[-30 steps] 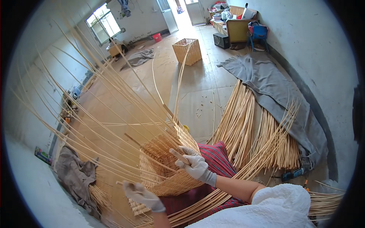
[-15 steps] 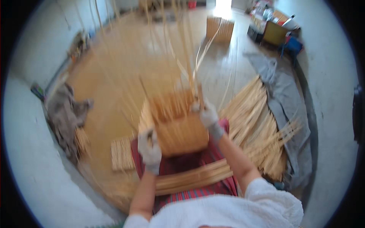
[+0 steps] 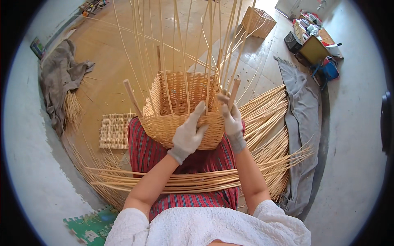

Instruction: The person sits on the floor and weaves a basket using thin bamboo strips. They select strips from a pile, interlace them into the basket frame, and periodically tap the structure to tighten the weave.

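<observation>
A half-woven wicker basket (image 3: 162,130) rests on my lap, tall thin stakes (image 3: 180,61) rising from its walls and thick wooden posts (image 3: 132,98) at its corners. My left hand (image 3: 188,133), in a white glove, lies against the outside of the near wall, its fingers stretched up to the rim and its thumb apart. At the near right corner, my gloved right hand (image 3: 232,119) has its fingers curled beside the thick post there; what they pinch is too small to make out. Behind the hands, part of the rim is hidden.
A bundle of long canes (image 3: 201,182) lies across my lap under my forearms. More canes (image 3: 266,110) lie on a grey cloth (image 3: 301,123) to the right. A woven panel (image 3: 113,131) is at the left, a finished-looking basket (image 3: 258,22) farther off.
My left hand has moved from the basket's left side to the middle of its near wall. The basket, blurred before, now sits steadier, with its near side facing me. My right hand stays at the right corner.
</observation>
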The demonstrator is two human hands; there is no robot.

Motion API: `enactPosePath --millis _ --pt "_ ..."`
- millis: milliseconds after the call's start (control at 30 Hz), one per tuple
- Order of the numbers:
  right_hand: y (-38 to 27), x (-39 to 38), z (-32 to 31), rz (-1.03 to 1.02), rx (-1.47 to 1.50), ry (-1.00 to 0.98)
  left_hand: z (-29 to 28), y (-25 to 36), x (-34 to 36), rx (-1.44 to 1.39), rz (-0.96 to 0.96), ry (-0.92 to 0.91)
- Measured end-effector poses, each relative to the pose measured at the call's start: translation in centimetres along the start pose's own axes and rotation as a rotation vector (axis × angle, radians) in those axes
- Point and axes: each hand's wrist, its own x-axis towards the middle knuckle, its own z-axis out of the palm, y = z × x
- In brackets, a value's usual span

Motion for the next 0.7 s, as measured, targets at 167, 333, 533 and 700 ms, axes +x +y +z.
enactPosePath --millis 167,333,533,700 --pt "-6.1 -3.0 1.3 0.149 -0.332 -0.029 -2.7 1.0 -1.0 -0.116 -0.141 0.226" --pt "-5.5 -0.9 3.3 0.082 -0.773 -0.361 -2.6 0.4 2.4 0.133 -0.361 -0.089" --pt "-6.0 -0.4 2.7 0.436 -0.514 -0.329 -1.5 -0.3 2.7 0.134 -0.207 0.004" --pt "-6.5 -1.6 2.1 0.491 -0.456 -0.386 -1.5 -0.9 0.6 0.210 -0.144 -0.050"
